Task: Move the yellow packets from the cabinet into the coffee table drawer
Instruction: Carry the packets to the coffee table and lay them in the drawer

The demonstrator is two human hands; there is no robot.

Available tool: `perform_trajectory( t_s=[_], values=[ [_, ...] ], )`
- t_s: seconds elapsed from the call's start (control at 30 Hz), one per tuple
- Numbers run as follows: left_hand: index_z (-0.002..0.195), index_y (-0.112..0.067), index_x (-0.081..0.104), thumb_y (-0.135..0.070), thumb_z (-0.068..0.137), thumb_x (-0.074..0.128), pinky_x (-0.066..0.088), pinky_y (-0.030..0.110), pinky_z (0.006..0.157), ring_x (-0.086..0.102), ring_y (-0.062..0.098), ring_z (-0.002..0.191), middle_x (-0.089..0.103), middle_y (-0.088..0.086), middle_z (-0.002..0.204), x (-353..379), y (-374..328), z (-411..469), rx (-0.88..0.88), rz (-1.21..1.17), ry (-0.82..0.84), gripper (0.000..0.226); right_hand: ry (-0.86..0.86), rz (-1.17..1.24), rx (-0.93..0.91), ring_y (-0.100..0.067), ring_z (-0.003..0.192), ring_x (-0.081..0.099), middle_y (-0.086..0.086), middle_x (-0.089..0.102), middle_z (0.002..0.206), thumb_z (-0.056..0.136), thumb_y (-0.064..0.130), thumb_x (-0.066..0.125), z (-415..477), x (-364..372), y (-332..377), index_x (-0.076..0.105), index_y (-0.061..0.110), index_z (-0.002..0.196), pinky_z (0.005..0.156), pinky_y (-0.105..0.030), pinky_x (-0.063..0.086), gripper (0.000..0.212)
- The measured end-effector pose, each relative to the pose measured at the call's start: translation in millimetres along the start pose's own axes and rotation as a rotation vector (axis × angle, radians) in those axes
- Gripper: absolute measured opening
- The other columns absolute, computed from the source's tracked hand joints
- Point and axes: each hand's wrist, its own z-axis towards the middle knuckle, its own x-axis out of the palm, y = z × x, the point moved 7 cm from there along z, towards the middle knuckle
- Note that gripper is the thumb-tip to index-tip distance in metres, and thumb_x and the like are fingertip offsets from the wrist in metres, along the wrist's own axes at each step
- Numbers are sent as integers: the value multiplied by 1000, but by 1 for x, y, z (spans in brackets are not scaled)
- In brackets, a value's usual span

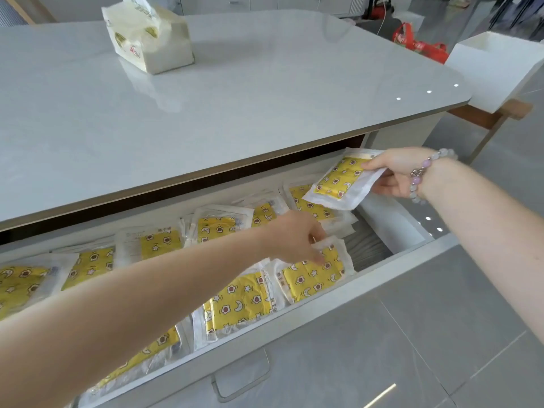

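Note:
The coffee table drawer (391, 266) is pulled out and holds several yellow packets in clear white-edged wrappers, printed with stars, moons and flowers. My right hand (394, 175) holds one yellow packet (341, 179) tilted above the drawer's far right corner. My left hand (297, 238) reaches across the drawer, and its fingers pinch the top edge of another yellow packet (312, 275) lying near the front right. More packets (159, 242) lie in a row along the back. The cabinet is out of view.
The glossy white coffee table top (265, 92) overhangs the drawer's back and carries a tissue pack (150, 36). A white box (494, 69) stands at the right, red bags (418, 42) behind it. Grey floor tiles lie in front.

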Motion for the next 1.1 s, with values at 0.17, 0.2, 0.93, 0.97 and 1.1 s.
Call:
perform_trajectory(
  t_s=[0.17,0.2,0.93,0.97,1.1],
  values=[
    [114,-3,62,-24,87,67,42,25,71,56,22,91,63,7,105,14,-10,19,15,245,-48,35,49,53,9,-10,48,66,-4,69,58,92,7,57,-8,13,-1,58,6,82,44,-19,53,9],
    [111,-5,64,-21,87,66,46,26,69,58,21,89,64,6,104,16,-10,22,8,294,-62,29,60,58,17,-10,48,67,-4,69,59,92,6,56,-9,15,-3,58,6,83,44,-19,54,9],
    [104,-20,64,-36,77,76,47,14,67,59,6,84,62,-9,100,0,0,-5,89,19,-153,33,181,-8,112,-10,50,67,-2,70,61,93,1,51,-11,20,-18,59,6,90,44,-19,54,10],
    [98,-20,66,-39,74,78,47,9,62,62,3,77,65,-11,94,-3,6,-7,37,-110,-125,33,203,-10,116,-9,49,67,-2,70,60,94,0,50,-12,23,-19,59,5,88,42,-18,52,12],
    [86,-19,67,-54,72,71,49,15,61,67,0,62,72,-8,78,-26,33,-8,-164,-367,-208,38,284,11,107,-12,55,70,-3,73,67,94,-4,44,-17,30,-17,60,6,92,47,-21,55,19]
  ],
)
